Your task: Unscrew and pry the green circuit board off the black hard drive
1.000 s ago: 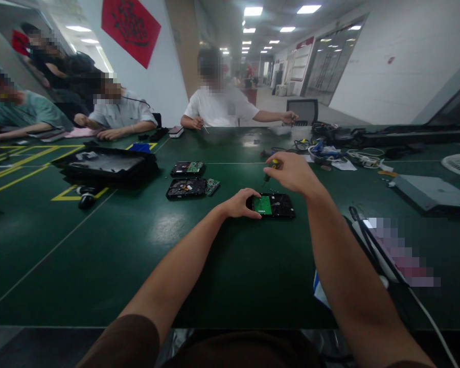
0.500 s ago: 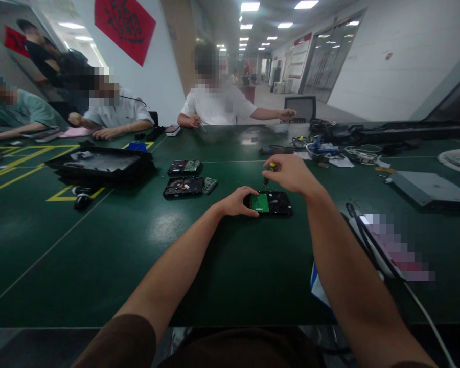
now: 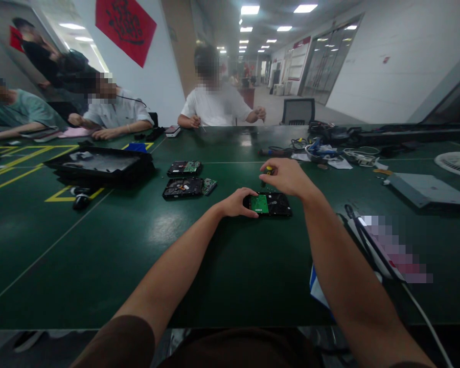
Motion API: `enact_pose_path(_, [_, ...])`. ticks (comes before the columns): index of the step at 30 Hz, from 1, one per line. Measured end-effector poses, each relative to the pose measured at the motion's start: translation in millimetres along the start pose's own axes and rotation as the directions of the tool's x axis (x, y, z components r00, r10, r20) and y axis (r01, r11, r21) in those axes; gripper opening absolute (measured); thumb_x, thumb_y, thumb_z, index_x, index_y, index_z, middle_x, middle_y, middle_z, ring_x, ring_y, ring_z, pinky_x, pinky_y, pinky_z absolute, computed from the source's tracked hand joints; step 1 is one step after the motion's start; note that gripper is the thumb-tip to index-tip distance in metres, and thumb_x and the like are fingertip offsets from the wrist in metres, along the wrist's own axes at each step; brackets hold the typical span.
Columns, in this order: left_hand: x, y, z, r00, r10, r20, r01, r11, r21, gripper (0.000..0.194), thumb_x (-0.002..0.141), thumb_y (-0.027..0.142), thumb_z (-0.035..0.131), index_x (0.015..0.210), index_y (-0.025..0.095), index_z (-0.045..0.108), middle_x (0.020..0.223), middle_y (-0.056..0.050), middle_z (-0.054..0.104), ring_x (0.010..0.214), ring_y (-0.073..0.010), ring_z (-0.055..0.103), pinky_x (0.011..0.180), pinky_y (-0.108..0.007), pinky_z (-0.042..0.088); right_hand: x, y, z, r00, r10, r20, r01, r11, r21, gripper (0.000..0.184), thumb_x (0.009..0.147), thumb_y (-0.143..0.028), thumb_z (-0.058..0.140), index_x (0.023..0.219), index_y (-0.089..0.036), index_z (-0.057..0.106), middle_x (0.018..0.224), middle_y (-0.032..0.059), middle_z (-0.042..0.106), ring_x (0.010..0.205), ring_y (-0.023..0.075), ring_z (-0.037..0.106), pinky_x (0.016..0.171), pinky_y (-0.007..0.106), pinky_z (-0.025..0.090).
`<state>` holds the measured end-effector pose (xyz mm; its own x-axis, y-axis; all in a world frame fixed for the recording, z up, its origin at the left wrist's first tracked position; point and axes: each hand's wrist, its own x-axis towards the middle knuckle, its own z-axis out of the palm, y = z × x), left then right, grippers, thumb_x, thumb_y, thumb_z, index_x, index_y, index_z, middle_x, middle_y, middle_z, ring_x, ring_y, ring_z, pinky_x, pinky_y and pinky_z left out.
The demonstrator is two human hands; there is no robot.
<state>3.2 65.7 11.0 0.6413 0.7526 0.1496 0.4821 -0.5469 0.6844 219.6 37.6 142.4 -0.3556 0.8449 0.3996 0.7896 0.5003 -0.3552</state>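
Note:
A black hard drive (image 3: 279,203) with a green circuit board lies flat on the green table in front of me. My left hand (image 3: 237,202) grips its left end, thumb along the near edge and fingers along the far edge. Above the drive's far side, my right hand (image 3: 285,176) is closed around a screwdriver (image 3: 269,169) with a yellow and dark handle. The screwdriver points down; its tip is too small to make out. To the left lie two more hard drives, the nearer (image 3: 182,188) and the farther (image 3: 184,167), with a loose circuit board (image 3: 209,186) beside the nearer one.
A black tray (image 3: 103,161) stands at the left. Cables (image 3: 322,149), a grey metal box (image 3: 431,189) and a white fan grille (image 3: 458,162) lie at the right. A person in a white shirt (image 3: 214,105) sits across the table; other people are at the left.
My right hand and the screwdriver have shifted slightly left. My left hand still holds the hard drive. The person opposite has drawn one outstretched hand inward.

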Motion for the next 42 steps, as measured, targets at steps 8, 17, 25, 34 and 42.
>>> enact_pose_path(8, [0.1,1.5,1.0,1.000,0.003,-0.006,-0.003,1.000,0.010,0.088,0.062,0.057,0.087,0.137,0.026,0.056,0.141,-0.009,0.052,0.134,-0.0325,0.048,0.116,-0.048,0.038,0.4,1.6,2.4,1.000,0.003,0.009,-0.003,1.000,-0.016,0.022,0.083,-0.031,0.069,0.101,-0.020,0.077,0.091,0.0070,0.075,0.081,0.0227,0.067,0.079,0.038,0.050])
enact_pose_path(17, [-1.6,4.7,0.1,1.000,0.009,-0.011,-0.009,1.000,0.010,0.087,0.062,0.058,0.087,0.137,0.027,0.056,0.142,-0.009,0.051,0.134,-0.0326,0.048,0.116,-0.047,0.038,2.3,6.1,4.0,0.999,0.027,-0.020,-0.029,0.993,-0.111,0.020,0.084,-0.030,0.070,0.100,-0.019,0.076,0.101,0.0102,0.076,0.092,0.0267,0.068,0.086,0.041,0.051])
enact_pose_path(25, [-2.5,10.2,-1.3,1.000,-0.006,-0.006,0.006,1.000,0.010,0.086,0.062,0.055,0.087,0.138,0.027,0.056,0.142,-0.009,0.052,0.133,-0.0332,0.049,0.116,-0.049,0.038,2.3,6.8,3.2,1.000,0.010,-0.017,-0.012,0.996,-0.088,0.020,0.083,-0.035,0.072,0.097,-0.022,0.077,0.102,0.0107,0.075,0.099,0.0293,0.067,0.092,0.046,0.050])
enact_pose_path(34, [0.2,1.9,2.4,0.999,0.023,-0.025,-0.023,1.000,0.015,0.085,0.062,0.055,0.088,0.136,0.026,0.058,0.140,-0.010,0.054,0.132,-0.0327,0.050,0.115,-0.049,0.038,0.0,-7.5,1.9,0.989,0.074,0.131,-0.100,0.974,0.205,0.035,0.099,-0.037,0.048,0.111,-0.021,0.076,0.087,0.0053,0.075,0.069,0.0177,0.067,0.071,0.033,0.050])
enact_pose_path(42, [0.2,3.0,1.4,0.999,0.027,-0.017,-0.027,1.000,0.005,0.085,0.063,0.054,0.088,0.137,0.026,0.056,0.140,-0.010,0.054,0.132,-0.0323,0.049,0.115,-0.048,0.038,-2.9,-9.4,0.7,0.992,0.106,0.071,-0.118,0.974,0.194,0.022,0.087,-0.040,0.066,0.087,-0.020,0.074,0.088,0.0067,0.075,0.074,0.0188,0.067,0.070,0.033,0.048])
